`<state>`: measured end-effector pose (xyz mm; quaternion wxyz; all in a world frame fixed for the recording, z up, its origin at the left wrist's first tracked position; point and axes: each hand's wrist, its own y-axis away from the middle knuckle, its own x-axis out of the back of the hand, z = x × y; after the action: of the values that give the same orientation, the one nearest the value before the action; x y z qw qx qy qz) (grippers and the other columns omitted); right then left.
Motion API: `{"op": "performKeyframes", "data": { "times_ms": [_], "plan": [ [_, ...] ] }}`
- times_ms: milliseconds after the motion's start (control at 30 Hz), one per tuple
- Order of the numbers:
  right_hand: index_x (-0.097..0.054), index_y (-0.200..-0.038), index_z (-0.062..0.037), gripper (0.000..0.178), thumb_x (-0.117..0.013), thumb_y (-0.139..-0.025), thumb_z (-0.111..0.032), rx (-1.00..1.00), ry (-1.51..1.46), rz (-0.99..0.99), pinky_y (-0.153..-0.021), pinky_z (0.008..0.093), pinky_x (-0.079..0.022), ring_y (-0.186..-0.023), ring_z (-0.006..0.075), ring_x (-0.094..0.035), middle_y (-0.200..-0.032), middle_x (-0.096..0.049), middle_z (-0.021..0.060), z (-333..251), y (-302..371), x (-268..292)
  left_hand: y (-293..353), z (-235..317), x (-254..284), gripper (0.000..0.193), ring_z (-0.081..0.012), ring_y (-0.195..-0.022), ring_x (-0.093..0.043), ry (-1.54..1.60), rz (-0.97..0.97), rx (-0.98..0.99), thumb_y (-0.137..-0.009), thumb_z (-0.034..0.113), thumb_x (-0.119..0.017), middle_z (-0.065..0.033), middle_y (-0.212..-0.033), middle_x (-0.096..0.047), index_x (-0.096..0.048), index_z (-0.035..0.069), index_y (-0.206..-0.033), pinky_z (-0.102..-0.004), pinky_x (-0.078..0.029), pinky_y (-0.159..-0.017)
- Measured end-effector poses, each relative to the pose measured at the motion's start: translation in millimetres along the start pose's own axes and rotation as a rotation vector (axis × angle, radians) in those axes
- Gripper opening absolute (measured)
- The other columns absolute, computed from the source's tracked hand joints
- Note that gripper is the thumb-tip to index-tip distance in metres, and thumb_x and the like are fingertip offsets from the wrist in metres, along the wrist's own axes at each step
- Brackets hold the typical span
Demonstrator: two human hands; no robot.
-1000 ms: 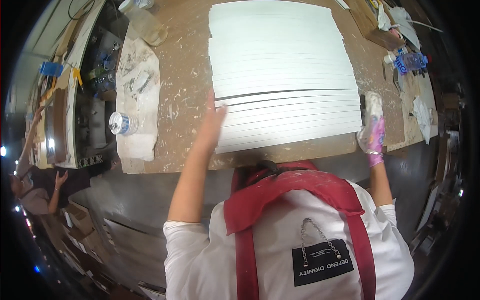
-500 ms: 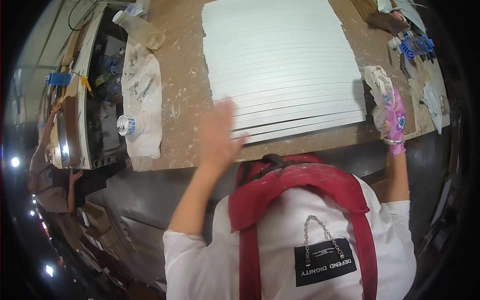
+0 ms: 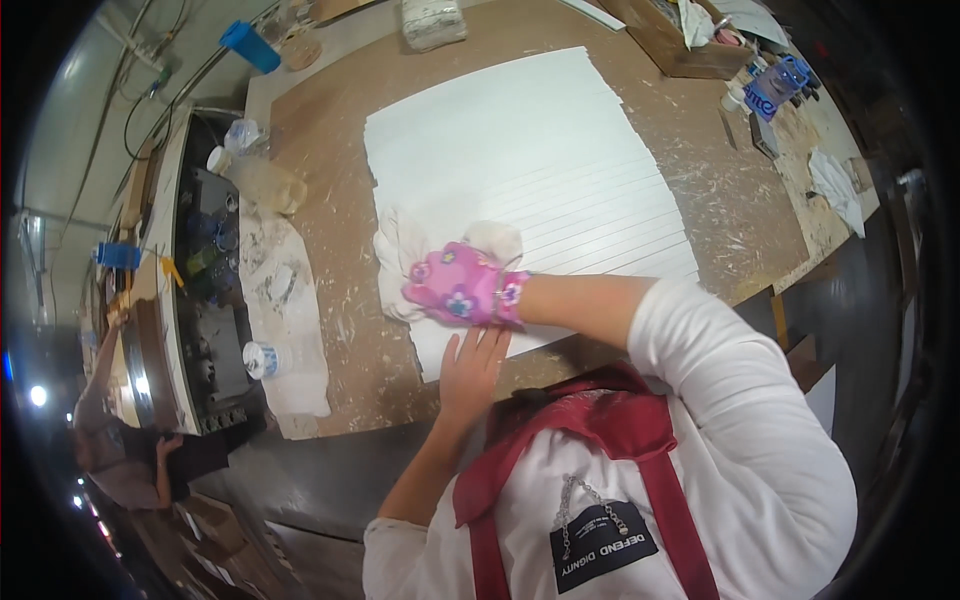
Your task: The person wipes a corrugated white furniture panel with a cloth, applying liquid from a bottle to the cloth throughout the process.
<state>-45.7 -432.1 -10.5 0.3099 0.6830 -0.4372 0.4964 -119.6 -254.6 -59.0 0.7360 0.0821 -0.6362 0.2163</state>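
Note:
Thin white strips lie side by side in a large flat sheet on the brown board. My right hand, in a pink flowered glove, presses a crumpled white rag onto their near left part. The rag bulges out on both sides of the glove, and the fingers' closing is mostly covered by it. My left hand is bare and open, its stretched fingers resting on the near edge of the strips just below the glove.
On the left lie a stained cloth, a can and a plastic bottle. A blue tumbler stands at the far left. Far right are a wooden box and a blue bottle. Another person is beyond the left side.
My right hand has swung with the rag from beside the strips' right edge across to their left part. My left hand has come down onto the near edge. The view has shifted.

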Motion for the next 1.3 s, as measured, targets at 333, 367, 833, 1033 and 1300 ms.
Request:
{"op": "performKeyframes", "data": {
  "times_ms": [333, 367, 833, 1033, 1300],
  "plan": [
    [-0.06, -0.11, -0.0068, 0.032, -0.051, -0.095, -0.033, -1.101, 0.096, 0.361, -0.077, 0.0348, -0.053, -0.081, 0.0233, -0.064, -0.098, -0.067, 0.0078, 262, 285, 127, -43, -67, 34, 0.045, -0.0341, -0.126, -0.049, 0.457, 0.125, 0.25, -0.087, 0.013, -0.063, -0.0178, -0.134, -0.053, -0.055, 0.003, -0.129, -0.0452, -0.038, -0.106],
    [-0.06, -0.11, -0.0068, 0.032, -0.051, -0.095, -0.033, -1.11, 0.088, 0.347, -0.077, 0.0348, -0.053, -0.081, 0.0233, -0.064, -0.098, -0.067, 0.0078, 249, 275, 135, -61, -88, 32, 0.043, -0.0352, -0.127, -0.048, 0.553, 0.187, 0.38, -0.088, 0.01, -0.062, -0.0205, -0.135, -0.053, -0.055, 0.001, -0.129, -0.0442, -0.037, -0.107],
    [-0.064, -0.117, -0.0129, 0.036, -0.059, -0.084, -0.026, -0.583, -0.232, 0.309, -0.089, 0.0392, -0.049, -0.105, 0.0262, -0.062, -0.116, -0.065, 0.0059, 149, -3, 19, -302, -288, -29, 0.052, -0.041, -0.134, -0.035, -0.015, 0.153, 0.26, -0.098, 0.039, -0.047, -0.018, -0.147, -0.04, -0.048, 0.005, -0.138, -0.0471, -0.033, -0.11],
    [-0.065, -0.108, -0.0039, 0.029, -0.049, -0.097, -0.026, -1.188, 0.148, 0.412, -0.088, 0.0349, -0.049, -0.095, 0.0222, -0.062, -0.103, -0.068, 0.0107, 285, 296, 102, -309, -261, -16, 0.053, -0.0371, -0.135, -0.034, -0.012, 0.135, 0.333, -0.098, 0.042, -0.046, -0.0104, -0.146, -0.042, -0.045, 0.01, -0.14, -0.0461, -0.035, -0.109],
    [-0.057, -0.127, -0.0043, 0.04, -0.054, -0.098, -0.031, -0.927, -0.86, 1.057, -0.096, 0.03, -0.046, -0.108, 0.0163, -0.059, -0.123, -0.061, 0.0049, 144, 267, 163, -291, -191, 15, 0.033, -0.0275, -0.105, -0.062, 0.551, 0.427, 0.173, -0.094, 0.015, -0.052, -0.0146, -0.118, -0.064, -0.06, 0.005, -0.124, -0.0366, -0.049, -0.091]
  ]
}}
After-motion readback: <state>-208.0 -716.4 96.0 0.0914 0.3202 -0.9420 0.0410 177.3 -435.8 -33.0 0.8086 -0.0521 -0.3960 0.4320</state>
